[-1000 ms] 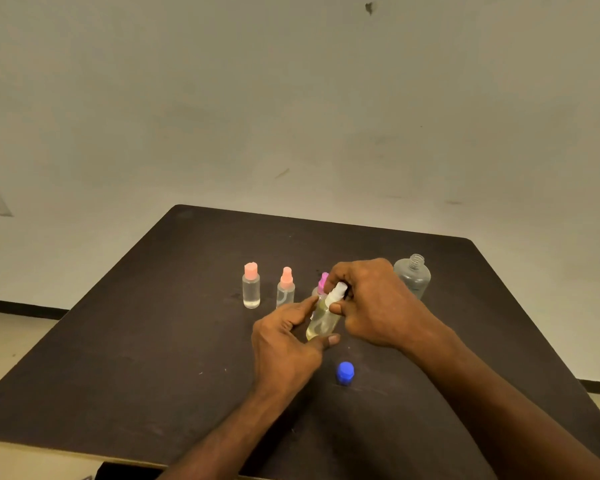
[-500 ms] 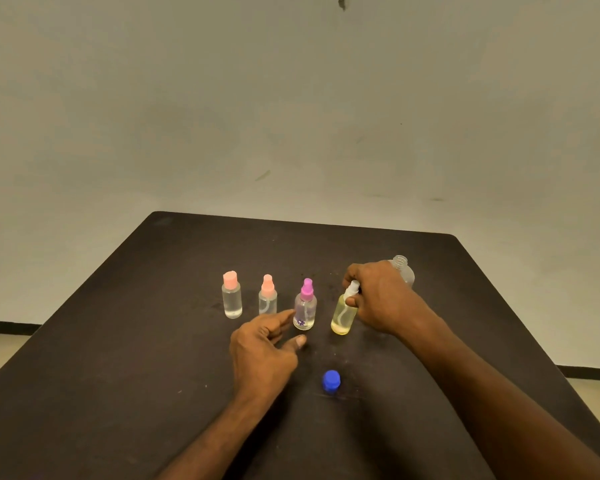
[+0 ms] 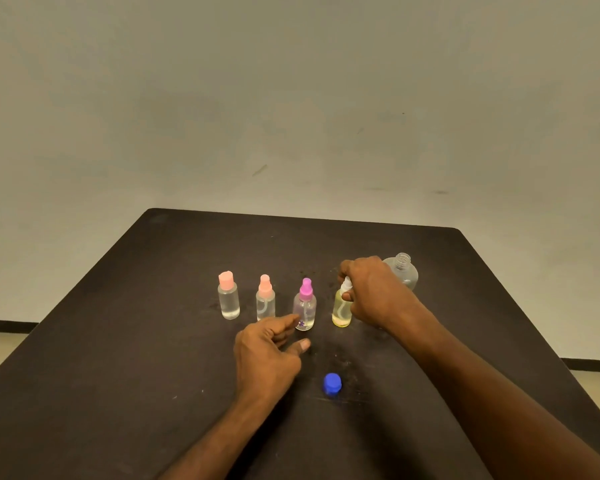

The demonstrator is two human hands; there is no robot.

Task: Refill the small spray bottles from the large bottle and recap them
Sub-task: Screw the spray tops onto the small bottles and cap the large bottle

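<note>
**Head View: Hand and Bottle Positions at the Recapping Stage**

Head view. A dark table (image 3: pixel 118 341) is seen from above and in front, with a pale wall behind it.

The right hand (image 3: pixel 371 292) is positioned over the top of the yellow spray bottle (image 3: pixel 341 311). Its fingers are curled around the bottle's white spray cap (image 3: pixel 346 285), which is pinched between thumb and fingertips. The bottle is stood upright on the table and is partly filled with a yellowish liquid; its body is left exposed below and to the left of the hand.

The large bottle (image 3: pixel 404 271) is located directly behind the right hand, on the far side of the knuckles. It is upright, clear, and uncapped, with its threaded neck exposed. How much liquid it contains cannot be told.

The left hand (image 3: pixel 267 358) is held low over the table with nothing in its grasp. The fingers are loosely curled, and the forefinger and thumb are extended forward. The forefinger tip is seen just in front of the base of the magenta-capped spray bottle (image 3: pixel 305 306); whether contact is made cannot be told.

Beyond the left hand, slightly to its left, the peach spray bottle (image 3: pixel 265 299) and the peach flat-capped bottle (image 3: pixel 228 297) are stood upright and capped.

The blue cap (image 3: pixel 332 384) is found on the table to the right of the left wrist, between the two forearms.
</note>
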